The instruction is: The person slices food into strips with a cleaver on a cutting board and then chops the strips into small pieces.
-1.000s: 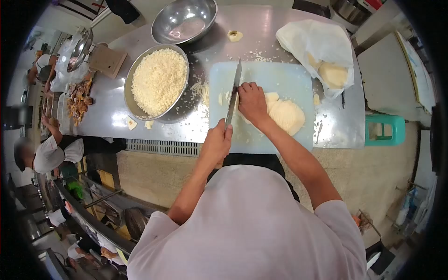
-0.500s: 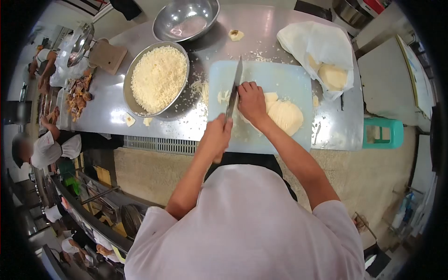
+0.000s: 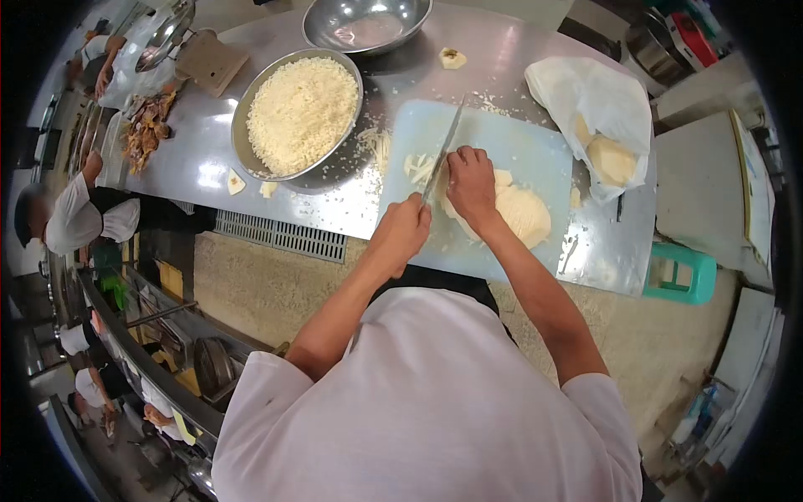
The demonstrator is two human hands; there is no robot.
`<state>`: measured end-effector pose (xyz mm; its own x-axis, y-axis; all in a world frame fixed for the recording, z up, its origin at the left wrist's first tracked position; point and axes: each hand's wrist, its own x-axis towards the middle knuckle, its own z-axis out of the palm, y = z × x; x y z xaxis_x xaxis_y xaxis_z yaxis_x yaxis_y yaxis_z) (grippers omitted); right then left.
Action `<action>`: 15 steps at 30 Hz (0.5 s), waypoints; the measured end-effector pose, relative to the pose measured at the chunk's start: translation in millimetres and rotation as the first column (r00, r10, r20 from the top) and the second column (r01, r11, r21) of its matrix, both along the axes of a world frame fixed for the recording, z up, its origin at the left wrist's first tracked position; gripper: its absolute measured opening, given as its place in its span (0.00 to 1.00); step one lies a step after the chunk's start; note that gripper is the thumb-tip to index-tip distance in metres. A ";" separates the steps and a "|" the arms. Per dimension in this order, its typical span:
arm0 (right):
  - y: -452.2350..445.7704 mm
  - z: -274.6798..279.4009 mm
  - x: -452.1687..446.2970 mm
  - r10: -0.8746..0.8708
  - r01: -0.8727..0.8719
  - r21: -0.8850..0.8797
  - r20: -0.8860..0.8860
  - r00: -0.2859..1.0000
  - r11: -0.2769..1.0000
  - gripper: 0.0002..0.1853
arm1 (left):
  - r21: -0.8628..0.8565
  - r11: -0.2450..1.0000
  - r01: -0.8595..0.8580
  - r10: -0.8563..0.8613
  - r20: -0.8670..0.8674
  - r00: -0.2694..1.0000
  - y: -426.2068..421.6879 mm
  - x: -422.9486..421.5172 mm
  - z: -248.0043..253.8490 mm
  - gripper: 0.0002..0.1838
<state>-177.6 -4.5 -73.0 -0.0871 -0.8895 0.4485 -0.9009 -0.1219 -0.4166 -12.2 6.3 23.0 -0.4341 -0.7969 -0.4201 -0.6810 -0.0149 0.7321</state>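
My left hand (image 3: 403, 227) is wrapped around the handle of a long knife (image 3: 447, 146), its blade pointing away from me and angled right. Fingers curled, my right hand (image 3: 472, 184) presses on pale root vegetable, perhaps jicama, right beside the blade. Most of the piece under those fingers is hidden. A fanned stack of thin root vegetable slices (image 3: 525, 216) lies to the right of that hand. Left of the blade, cut strips (image 3: 416, 167) rest on the light blue cutting board (image 3: 510, 125).
A metal bowl (image 3: 241, 134) heaped with small pale pieces (image 3: 303, 115) stands left of the board. Behind it is another metal bowl (image 3: 366, 40). A white plastic bag (image 3: 590, 84) holds peeled vegetable (image 3: 612, 161). Scraps litter the steel table (image 3: 196, 159). Co-workers stand at far left.
The view has shifted and turned slightly, so the table sits further right and tilted. Both hands stay at the board, with the knife still beside my right fingers.
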 end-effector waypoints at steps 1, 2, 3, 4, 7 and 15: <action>0.0 1.7 0.2 0.002 -0.002 0.001 -0.021 1.000 1.000 0.14 | -0.076 0.997 0.007 -0.007 0.005 1.000 7.9 4.8 -4.1 0.14; -1.1 3.5 0.6 0.003 -0.003 0.000 -0.041 0.999 1.000 0.15 | -0.155 0.988 0.016 -0.015 0.012 1.000 10.4 7.9 -10.3 0.15; -1.1 3.3 0.7 0.000 0.000 0.003 -0.035 0.999 1.000 0.15 | -0.152 0.988 0.021 -0.018 0.017 1.000 8.5 6.2 -29.4 0.15; -1.4 2.8 0.2 -0.005 0.006 0.017 -0.052 0.999 1.000 0.16 | -0.326 0.944 0.043 -0.049 -0.010 0.999 4.2 0.3 -56.1 0.15; -0.3 -0.3 0.4 0.004 -0.001 0.039 -0.075 0.997 0.999 0.16 | -0.509 0.859 0.049 -0.085 -0.048 0.995 -9.0 -13.3 -49.1 0.14; 0.1 -1.2 1.2 -0.024 0.024 -0.001 -0.062 0.998 1.000 0.16 | -0.259 0.965 0.042 -0.049 -0.022 0.999 -2.3 -11.3 -45.6 0.15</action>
<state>-176.4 -4.4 -74.2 -0.0808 -0.8873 0.4540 -0.9275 -0.0999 -0.3602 -23.5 4.0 -22.5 -0.4807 -0.8561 -0.1898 -0.6560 0.2076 0.7256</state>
